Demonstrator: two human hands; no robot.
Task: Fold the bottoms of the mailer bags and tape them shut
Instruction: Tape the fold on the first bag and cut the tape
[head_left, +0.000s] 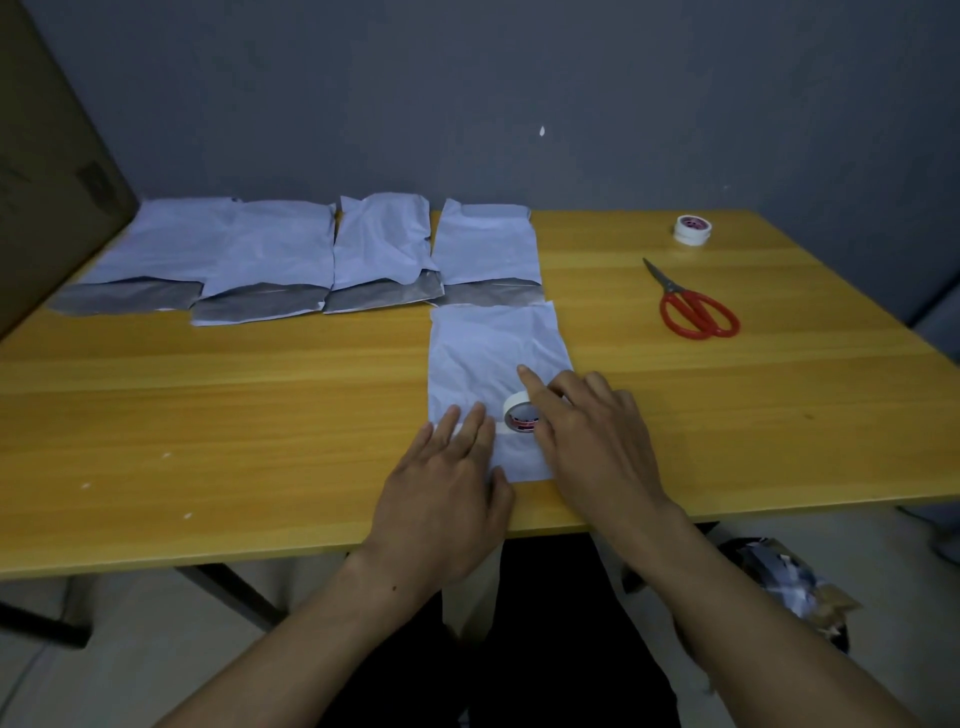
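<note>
Bag (483, 358) lying long axis 12-to-6, left hand (447, 499) spread flat on it, right hand (587, 441) gripping tape (519, 413); scissors (696, 306) at 2.

I see a yellow wood-grain table (260, 415) under a dull grey wall (467, 104). The near bag (488, 348) is white; the four bags (280, 249) behind it are white with silver-grey flaps. The tape roll (519, 410) is white with a red-printed core, as is the far roll (692, 229). The scissors (693, 306) have red handles. A brown cardboard box (47, 171) stands at my left.
</note>
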